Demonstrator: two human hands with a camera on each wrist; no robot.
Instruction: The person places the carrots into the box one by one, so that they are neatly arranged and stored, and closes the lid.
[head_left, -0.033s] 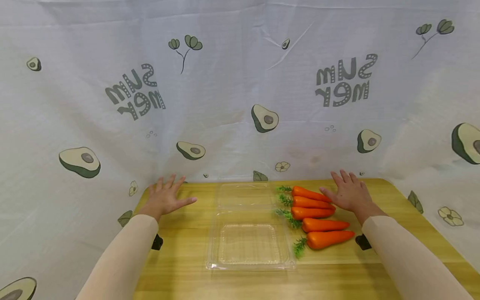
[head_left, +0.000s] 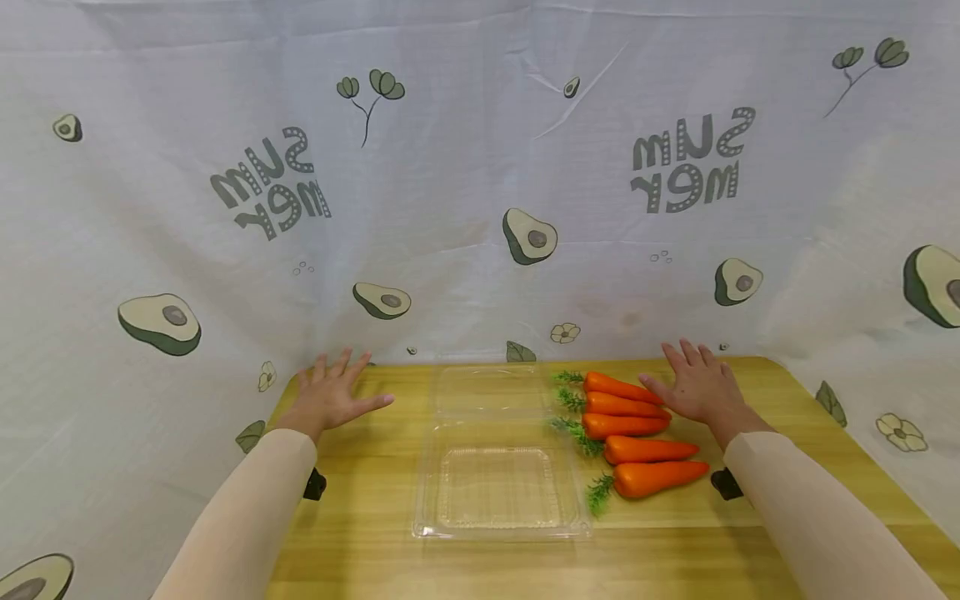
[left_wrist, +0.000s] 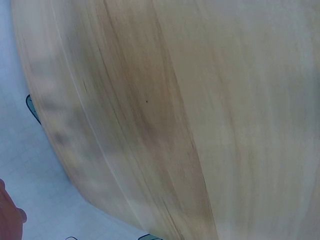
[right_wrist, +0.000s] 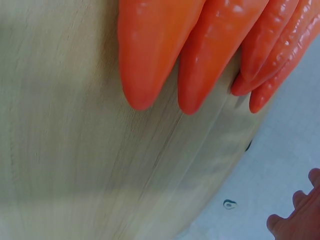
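Carrots, five of them, lay in a loose column on the wooden table, to the right of the clear plastic container, their green tops turned toward it and their tips pointing away. I had nothing in my grasp: my right hand was spread, near the tips of the far carrots, and my left hand, just as loose, was well apart from them, beyond the container's left side (whether either palm rested on anything, I couldn't tell). As for progress, I judged the work hardly begun. The container's lid was already open and laid back on the side away from me, yet the base held no carrot; all five were outside it, on the table. Whatever handling they called for was, I reckoned, all left to do.
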